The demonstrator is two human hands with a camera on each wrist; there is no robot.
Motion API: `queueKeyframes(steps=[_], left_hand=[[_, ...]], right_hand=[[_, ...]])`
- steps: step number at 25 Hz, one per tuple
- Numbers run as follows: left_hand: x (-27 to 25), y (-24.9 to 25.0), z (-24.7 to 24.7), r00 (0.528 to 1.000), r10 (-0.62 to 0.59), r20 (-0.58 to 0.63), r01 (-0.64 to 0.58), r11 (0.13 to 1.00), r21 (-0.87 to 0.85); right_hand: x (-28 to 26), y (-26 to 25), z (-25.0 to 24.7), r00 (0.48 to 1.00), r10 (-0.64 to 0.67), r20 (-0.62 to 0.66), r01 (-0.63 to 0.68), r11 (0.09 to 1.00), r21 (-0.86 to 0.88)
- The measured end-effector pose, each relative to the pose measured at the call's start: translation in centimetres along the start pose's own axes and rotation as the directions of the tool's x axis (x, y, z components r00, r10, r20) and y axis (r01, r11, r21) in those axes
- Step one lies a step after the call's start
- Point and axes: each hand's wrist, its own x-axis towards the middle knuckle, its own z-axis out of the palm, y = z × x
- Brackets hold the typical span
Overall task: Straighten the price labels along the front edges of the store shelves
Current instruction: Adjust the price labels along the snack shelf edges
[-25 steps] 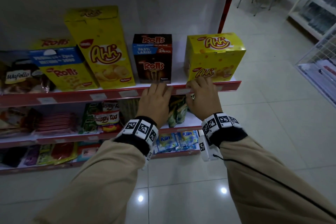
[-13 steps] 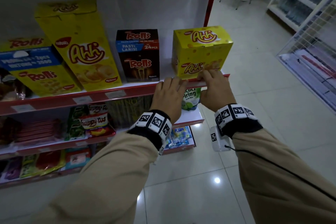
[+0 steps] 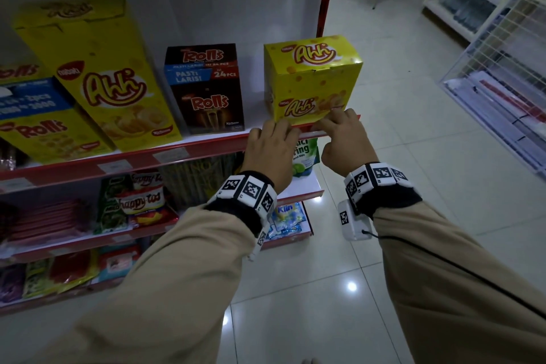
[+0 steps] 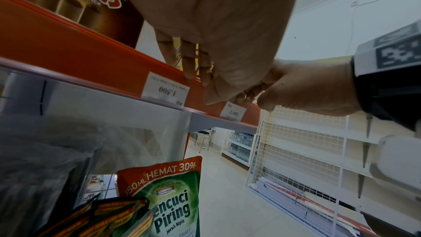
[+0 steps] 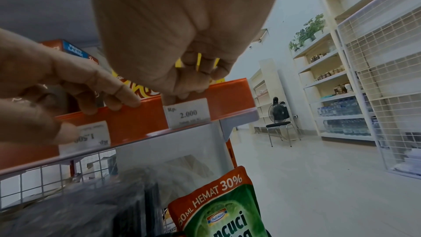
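Your left hand (image 3: pixel 273 148) pressed the upside-down 1.500 label (image 4: pixel 165 91), fingers loose. Your right hand (image 3: pixel 342 142) pinched the 2.000 label (image 5: pixel 187 113) at the red shelf rail (image 3: pixel 133 161)'s right end. You should have reseated the inverted one squarely.

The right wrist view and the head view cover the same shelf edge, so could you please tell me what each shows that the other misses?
Only the right wrist view shows the white paper 2.000 price label and the upside-down 1.500 price label.

Only the head view shows the whole small yellow Ahh carton and the black Rolls carton.

Both show the red shelf-edge strip, with the left hand and right hand resting on it, and the green dish-soap pouch.
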Motion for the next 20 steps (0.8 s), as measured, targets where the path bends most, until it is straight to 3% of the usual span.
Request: queueKeyframes(steps=[7,12,17,20], left_hand=[[0.1,-0.4,0.0,1.0,-0.003,-0.016,0.002,0.998,-0.055],[-0.7,-2.2,-0.6,1.0,-0.009,-0.029,0.008,0.999,-0.05],[-4.1,-6.3,-0.7,0.992,-0.1,-0.077,0.098,0.995,-0.022],[-5.6,-7.2,-0.7,0.992,-0.115,-0.048,0.116,0.993,0.02]], right_hand=[[-0.5,-0.4,-0.2,0.994,0.011,-0.109,-0.002,0.996,0.084],[-0.2,-3.0,0.0,0.998,-0.004,-0.063,0.008,0.998,0.055],[0.0,-6.7,1.2,0.994,-0.09,-0.068,0.097,0.99,0.106],[-0.2,-8.2,2.2,0.985,-0.127,-0.121,0.143,0.981,0.135]])
